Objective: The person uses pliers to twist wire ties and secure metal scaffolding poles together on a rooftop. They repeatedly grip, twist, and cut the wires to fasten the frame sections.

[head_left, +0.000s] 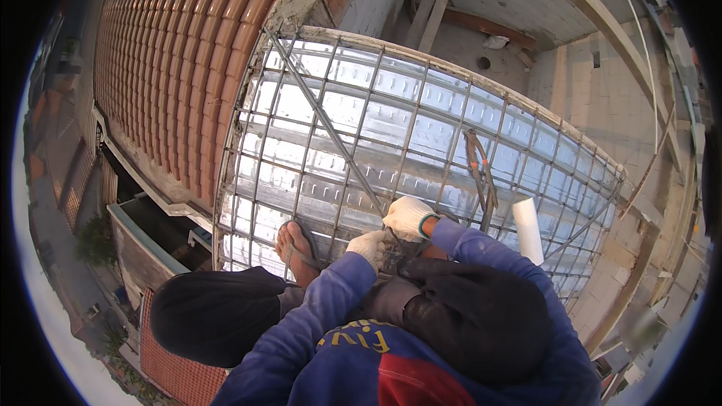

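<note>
I squat on a grid of steel rebar laid over shiny corrugated metal decking. Both hands wear white knit gloves and work close together in front of my body. My left hand is closed, its fingers bent beside the bars. Just up and right of it, my right hand is curled closed at the lower end of a diagonal bar. What the fingers hold is hidden by the gloves. A long-handled cutter-like tool with orange marks lies on the grid to the right.
A white tube stands out right of my right forearm. Glossy brown roof tiles slope beside the left edge, above a gap. Beyond the far edge lies a lower room with timber beams. My bare, sandalled foot rests on the grid.
</note>
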{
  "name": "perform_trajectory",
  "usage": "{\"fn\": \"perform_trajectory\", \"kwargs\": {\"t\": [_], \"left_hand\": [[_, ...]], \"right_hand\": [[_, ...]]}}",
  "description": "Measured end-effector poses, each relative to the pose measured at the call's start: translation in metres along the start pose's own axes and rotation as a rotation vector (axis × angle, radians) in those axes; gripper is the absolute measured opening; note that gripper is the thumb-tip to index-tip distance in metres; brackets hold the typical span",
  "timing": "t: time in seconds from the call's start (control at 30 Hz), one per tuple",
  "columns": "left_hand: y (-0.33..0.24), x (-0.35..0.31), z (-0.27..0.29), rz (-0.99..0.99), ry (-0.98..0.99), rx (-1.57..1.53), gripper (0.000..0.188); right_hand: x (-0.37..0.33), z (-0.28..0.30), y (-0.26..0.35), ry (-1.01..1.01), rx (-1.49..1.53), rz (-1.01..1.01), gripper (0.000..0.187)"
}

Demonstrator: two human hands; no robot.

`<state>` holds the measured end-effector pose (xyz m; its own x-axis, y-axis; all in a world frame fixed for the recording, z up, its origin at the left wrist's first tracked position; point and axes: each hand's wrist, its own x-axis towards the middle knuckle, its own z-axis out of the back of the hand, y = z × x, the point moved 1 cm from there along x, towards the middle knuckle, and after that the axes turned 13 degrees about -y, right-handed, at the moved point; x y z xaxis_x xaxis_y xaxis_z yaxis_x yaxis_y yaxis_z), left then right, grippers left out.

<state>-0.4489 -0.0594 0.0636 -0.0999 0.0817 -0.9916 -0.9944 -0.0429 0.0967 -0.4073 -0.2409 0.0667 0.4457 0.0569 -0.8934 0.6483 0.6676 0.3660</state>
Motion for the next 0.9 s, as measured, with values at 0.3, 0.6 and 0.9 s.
{"fn": "perform_trajectory", "kwargs": {"t": [0.3, 0.6, 0.9], "left_hand": [[-0.026, -0.022, -0.001, -0.007, 0.087, -0.054, 0.022], [-0.044, -0.017, -0.019, -0.103, 0.023, -0.094, 0.018], [-0.039, 0.072, 0.017, -1.064, 0.078, 0.655, 0.035]], "right_hand": [[-0.016, -0.032, -0.031, -0.460, -0.238, 0.441, 0.026], [-0.025, -0.032, -0.023, -0.404, -0.533, 0.482, 0.023], [-0.001, -0.055, -0.032, -0.602, -0.266, 0.469, 0.029]]}}
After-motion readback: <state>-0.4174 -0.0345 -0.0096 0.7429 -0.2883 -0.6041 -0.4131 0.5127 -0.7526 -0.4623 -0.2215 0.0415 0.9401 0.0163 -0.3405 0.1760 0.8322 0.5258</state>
